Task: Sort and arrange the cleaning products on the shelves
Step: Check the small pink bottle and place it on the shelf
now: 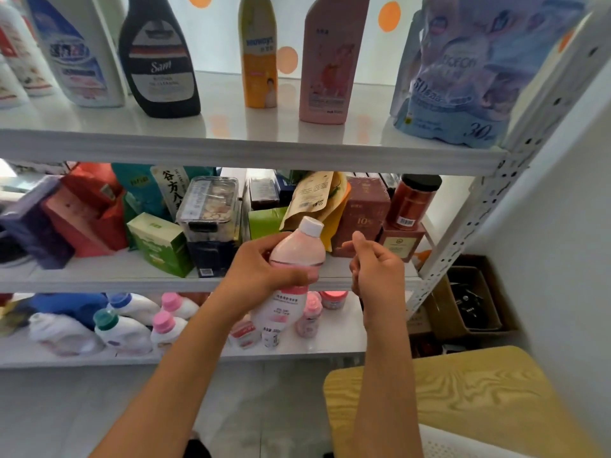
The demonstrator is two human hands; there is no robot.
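The left hand (264, 269) has its grip curled round the upper body of a pink bottle (291, 279). The bottle's long axis leans, white cap up and right, before the middle shelf (132, 282). Beside it, the right hand (377, 269) is loosely curled, holding nothing.

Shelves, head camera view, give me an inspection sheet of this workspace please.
Surface: white shelving unit, three levels.
Job's things: pink bottle with white cap held tilted; bottles standing on top, small bottles lying on the bottom level.
Clutter: boxes and pouches crowd the middle level.
Grippers: left hand grips the pink bottle; right hand loosely curled, holding nothing.
Cables: nothing seen.
Surroundings: cardboard box on the floor, wooden seat.
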